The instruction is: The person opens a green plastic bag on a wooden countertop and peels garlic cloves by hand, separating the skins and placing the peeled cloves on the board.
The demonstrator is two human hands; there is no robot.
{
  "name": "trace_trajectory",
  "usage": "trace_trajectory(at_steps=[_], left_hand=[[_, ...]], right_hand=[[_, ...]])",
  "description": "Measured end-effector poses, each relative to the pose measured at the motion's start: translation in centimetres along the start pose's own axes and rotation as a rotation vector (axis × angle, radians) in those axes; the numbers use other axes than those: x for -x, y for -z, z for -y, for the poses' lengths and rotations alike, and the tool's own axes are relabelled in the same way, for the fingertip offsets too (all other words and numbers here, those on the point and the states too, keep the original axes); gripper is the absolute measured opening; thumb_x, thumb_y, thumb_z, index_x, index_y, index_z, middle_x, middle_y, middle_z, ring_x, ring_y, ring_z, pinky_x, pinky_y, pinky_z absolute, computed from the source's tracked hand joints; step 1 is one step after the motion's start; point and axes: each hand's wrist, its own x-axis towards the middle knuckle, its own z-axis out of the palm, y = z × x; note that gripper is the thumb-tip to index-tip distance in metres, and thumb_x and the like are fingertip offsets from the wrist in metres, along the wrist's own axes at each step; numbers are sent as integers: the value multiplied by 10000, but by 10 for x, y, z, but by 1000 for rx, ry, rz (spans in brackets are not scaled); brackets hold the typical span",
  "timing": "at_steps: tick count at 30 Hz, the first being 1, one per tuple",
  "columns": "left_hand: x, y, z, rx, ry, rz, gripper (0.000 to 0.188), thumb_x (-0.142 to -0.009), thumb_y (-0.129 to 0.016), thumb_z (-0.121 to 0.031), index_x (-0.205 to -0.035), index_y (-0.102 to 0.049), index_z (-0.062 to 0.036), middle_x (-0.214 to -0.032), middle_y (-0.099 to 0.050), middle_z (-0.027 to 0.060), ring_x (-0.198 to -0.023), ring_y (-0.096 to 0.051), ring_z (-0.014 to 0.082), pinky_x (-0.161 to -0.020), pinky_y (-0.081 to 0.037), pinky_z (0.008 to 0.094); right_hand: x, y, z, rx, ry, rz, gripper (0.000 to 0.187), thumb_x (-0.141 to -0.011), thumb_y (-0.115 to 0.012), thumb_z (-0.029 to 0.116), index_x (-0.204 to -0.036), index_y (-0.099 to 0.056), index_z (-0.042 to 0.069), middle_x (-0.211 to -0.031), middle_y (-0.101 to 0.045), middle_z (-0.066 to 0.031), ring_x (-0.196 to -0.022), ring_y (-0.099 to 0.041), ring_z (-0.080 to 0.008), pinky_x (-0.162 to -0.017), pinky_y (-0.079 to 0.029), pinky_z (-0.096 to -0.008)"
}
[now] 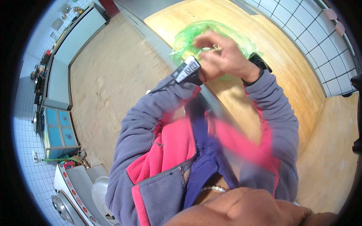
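Observation:
A crumpled, translucent green plastic bag point(196, 32) is held up over a light wooden countertop point(279, 49). My right hand point(226, 56) is closed on the bag, its fingers bent over the gathered plastic, and a black watch point(258, 62) sits on its wrist. My left hand point(205, 69) sits tight against and partly under the right one, also gripping the bag. A black-and-white strap device point(187, 69) sits on the left wrist. Both arms wear purple fleece sleeves with pink trim. The fingertips are blurred.
A tiled white wall point(320, 45) runs behind the countertop at the right. A worn wooden floor point(109, 83) lies to the left, with pale blue cabinets point(71, 49) along its far side. A white appliance with a metal pot point(62, 209) stands at the lower left.

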Motion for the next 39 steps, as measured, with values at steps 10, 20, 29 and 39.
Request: trace_trajectory(at_steps=[10,20,29,39], left_hand=[[-7,2,22,1228,698,-243,129,-842,-618,-43,-967,-614,-15,-735,-608,25,-580,-527,65,-522,-422,193],[-2,0,26,1258,703,-262,141,-846,-611,-16,-986,-607,4,-759,-593,25,-624,-546,87,-568,-447,209],[1,8,27,1532,768,-298,150,-867,-572,-12,-1015,-582,14,-799,-624,72,-638,-577,120,-588,-483,251],[3,6,27,1370,699,-223,142,-850,-599,-10,-990,-580,-2,-784,-619,53,-621,-576,112,-555,-477,233]], right_hand=[[44,29,-88,432,-217,-216,77,-829,-573,98,-839,-596,26,-787,-618,-175,-691,-608,-328,-625,-483,-384],[45,23,-80,465,-198,-99,111,-842,-555,137,-791,-585,43,-716,-606,-163,-660,-595,-365,-602,-473,-429],[44,26,-80,504,-120,-171,106,-813,-588,123,-749,-564,42,-702,-580,-177,-634,-576,-372,-563,-457,-417],[44,24,-80,520,-141,-158,60,-800,-568,101,-778,-567,45,-732,-582,-174,-657,-584,-372,-576,-468,-426]])
